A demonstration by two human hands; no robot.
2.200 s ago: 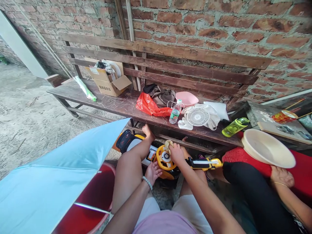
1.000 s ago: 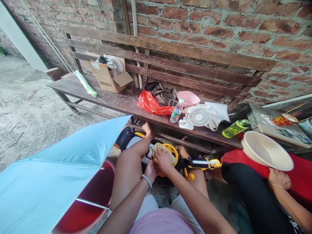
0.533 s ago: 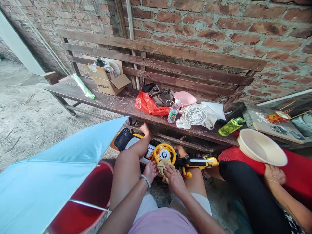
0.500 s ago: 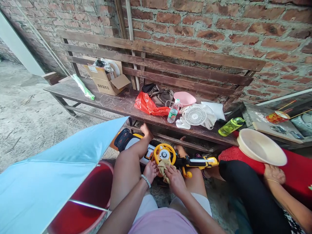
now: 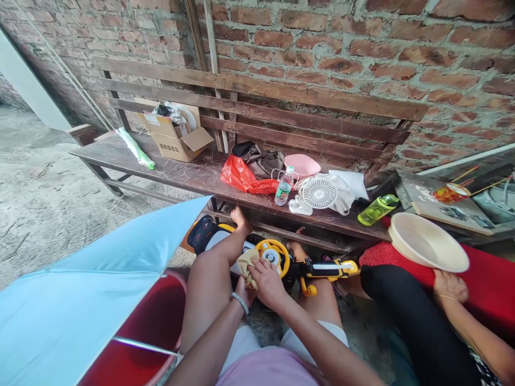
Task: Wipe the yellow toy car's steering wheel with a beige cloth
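Note:
A yellow toy steering wheel (image 5: 286, 266) with a grey-and-white hub stands on a ride-on toy between my knees. My right hand (image 5: 269, 281) has its fingers closed over a crumpled tan cloth (image 5: 246, 262), at the wheel's left side. The cloth covers part of the toy's white panel there. Just below it is my left hand (image 5: 243, 292), a beaded bracelet on the wrist; its fingers are hidden by the cloth and my right hand. To the right of the wheel extends a black-and-yellow toy arm (image 5: 332, 268).
A wooden bench (image 5: 189, 174) holds a cardboard box (image 5: 175, 145), a red plastic bag (image 5: 241, 177), a water bottle (image 5: 284, 186), a white fan (image 5: 319, 193) and a green bottle (image 5: 377, 209). Left are a blue umbrella (image 5: 100, 273) and red tub (image 5: 161, 316). Another person's hand touches a cream basin (image 5: 430, 244).
My right hand has moved left with the cloth, from the wheel's lower edge to its left side. The left hand has slipped lower, beneath the cloth, its fingers now hidden.

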